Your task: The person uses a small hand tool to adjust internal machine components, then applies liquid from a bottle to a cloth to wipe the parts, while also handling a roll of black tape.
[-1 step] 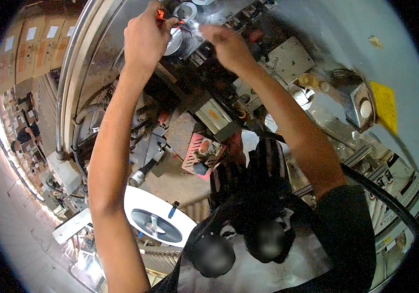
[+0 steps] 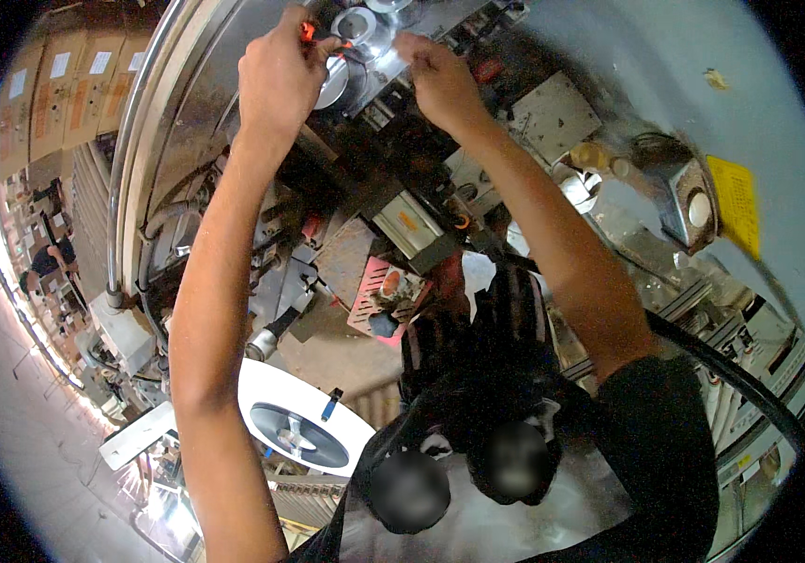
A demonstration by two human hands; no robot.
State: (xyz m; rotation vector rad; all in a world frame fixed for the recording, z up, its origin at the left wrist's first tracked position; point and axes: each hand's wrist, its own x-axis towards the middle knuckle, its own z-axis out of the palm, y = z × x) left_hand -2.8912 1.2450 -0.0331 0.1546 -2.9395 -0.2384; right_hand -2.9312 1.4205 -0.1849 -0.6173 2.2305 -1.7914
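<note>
At the top of the view my left hand (image 2: 276, 70) is closed round a small bright orange thing (image 2: 308, 32), whose kind I cannot make out. Thumb and fingertips point right, over shiny round metal pieces. One metal ring (image 2: 354, 26) lies just beyond the fingertips. A round silver disc (image 2: 331, 83) sits below them, partly covered by the hand. Across from it, my right hand (image 2: 442, 84) is raised with its fingers curled in a pinch beside the metal pieces. Its fingertips are blurred, and what they hold, if anything, cannot be seen.
Dark machine parts surround a boxy silver block (image 2: 408, 225) below my hands. Lower down is a red slotted tray (image 2: 388, 291). A large white reel (image 2: 257, 389) stands beside my left forearm. Cardboard boxes (image 2: 65, 84) are stacked far left. A yellow label (image 2: 734, 206) is at right.
My right hand has shifted very slightly to the right, away from the metal pieces. The left hand stays where it was, still closed on the orange thing.
</note>
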